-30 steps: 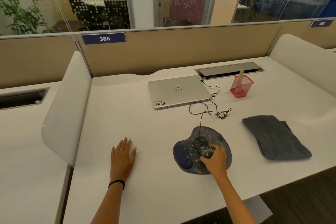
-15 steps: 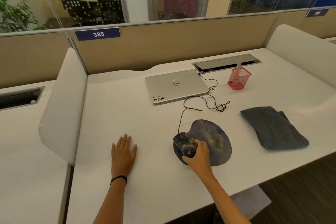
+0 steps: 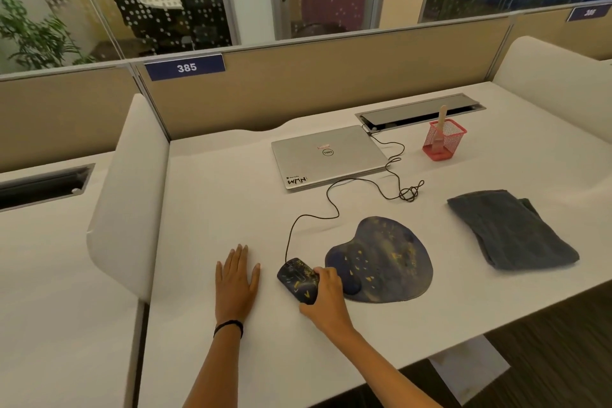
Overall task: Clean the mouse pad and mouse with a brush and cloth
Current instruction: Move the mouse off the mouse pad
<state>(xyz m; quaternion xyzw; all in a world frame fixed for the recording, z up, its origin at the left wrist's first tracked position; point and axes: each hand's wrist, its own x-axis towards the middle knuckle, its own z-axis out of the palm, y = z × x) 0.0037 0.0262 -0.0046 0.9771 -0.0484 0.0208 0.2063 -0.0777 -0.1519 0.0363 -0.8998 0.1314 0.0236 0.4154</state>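
Note:
A dark wired mouse (image 3: 296, 278) with yellow marks sits on the white desk just left of the dark blue mouse pad (image 3: 385, 258). My right hand (image 3: 326, 295) grips the mouse from its right and rear side. My left hand (image 3: 236, 278) lies flat on the desk, fingers apart, a little left of the mouse. A folded grey cloth (image 3: 510, 228) lies to the right of the pad. A wooden-handled brush (image 3: 440, 129) stands in a red mesh cup (image 3: 445, 141) at the back.
A shut silver laptop (image 3: 328, 156) lies behind the pad, with the mouse cable (image 3: 334, 205) looping across the desk to a cable tray (image 3: 420, 113). White dividers (image 3: 132, 195) flank the desk. The desk's front edge runs close on the right.
My right hand has slid the mouse off the pad to the left, onto the bare desk. The cable has stretched after it. My left hand has stayed flat.

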